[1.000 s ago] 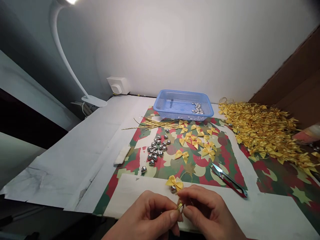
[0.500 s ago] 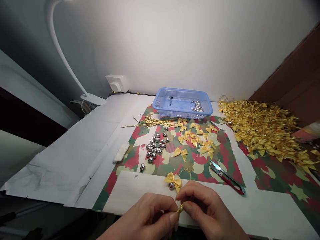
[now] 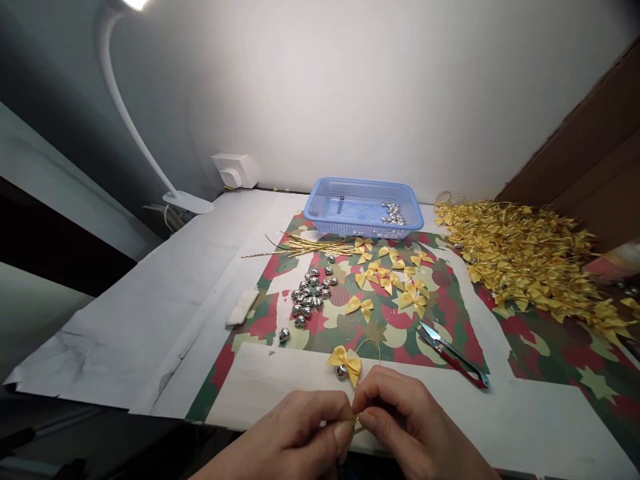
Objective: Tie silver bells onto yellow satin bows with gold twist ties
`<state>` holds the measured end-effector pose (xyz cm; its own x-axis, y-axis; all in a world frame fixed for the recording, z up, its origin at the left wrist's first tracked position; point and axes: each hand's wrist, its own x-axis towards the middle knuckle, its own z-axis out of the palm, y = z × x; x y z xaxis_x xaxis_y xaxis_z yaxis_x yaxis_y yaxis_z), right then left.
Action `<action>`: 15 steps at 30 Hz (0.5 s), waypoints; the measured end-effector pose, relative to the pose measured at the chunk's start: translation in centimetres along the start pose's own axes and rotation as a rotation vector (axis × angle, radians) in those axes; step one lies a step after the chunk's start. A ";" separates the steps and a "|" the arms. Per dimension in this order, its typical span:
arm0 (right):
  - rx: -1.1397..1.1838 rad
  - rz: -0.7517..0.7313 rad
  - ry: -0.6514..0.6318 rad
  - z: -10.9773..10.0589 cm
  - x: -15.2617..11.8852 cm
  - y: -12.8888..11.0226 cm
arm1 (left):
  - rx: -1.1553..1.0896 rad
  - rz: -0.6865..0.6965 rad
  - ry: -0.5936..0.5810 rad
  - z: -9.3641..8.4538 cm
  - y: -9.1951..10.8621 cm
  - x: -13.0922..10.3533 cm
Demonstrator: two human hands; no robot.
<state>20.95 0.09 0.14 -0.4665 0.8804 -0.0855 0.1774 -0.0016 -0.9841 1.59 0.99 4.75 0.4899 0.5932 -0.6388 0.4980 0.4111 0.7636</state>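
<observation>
Left hand (image 3: 305,437) and right hand (image 3: 400,427) pinched shut on gold cord (image 3: 356,420) at table's near edge; yellow bow (image 3: 345,361) just beyond, red snips (image 3: 453,353) right, silver bells (image 3: 310,297) and blue basket (image 3: 364,207) toward far edge.

Small craft-assembly workbench, home or piecework setup. Evidence: gooseneck desk lamp (image 3: 131,120), table covered in wrapping paper (image 3: 440,313), big pile of yellow ribbon bows (image 3: 530,257), silver heart bells (image 3: 310,297), blue basket (image 3: 345,203), thread snips (image 3: 453,353).

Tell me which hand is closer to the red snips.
Right. The right hand sits just down-left of the red snips; the left hand is farther off, beyond the right hand.
</observation>
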 end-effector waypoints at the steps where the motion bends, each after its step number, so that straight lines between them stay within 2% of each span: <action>1: -0.012 0.006 -0.011 0.0 0.0 0.0 | 0.005 0.005 -0.004 -0.1 -0.1 0.0; 8: -0.024 0.039 -0.013 0.2 0.2 -0.2 | 0.013 0.039 0.000 -0.3 -0.4 -0.1; 15: 0.000 0.008 0.029 0.5 0.2 0.1 | 0.088 0.066 0.018 -0.5 -0.6 0.1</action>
<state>20.44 0.08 -0.01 -0.4401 0.8936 -0.0888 0.1809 -0.0087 -0.9835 0.98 1.10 4.28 0.5108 0.6297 -0.5853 0.5269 0.3087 0.7919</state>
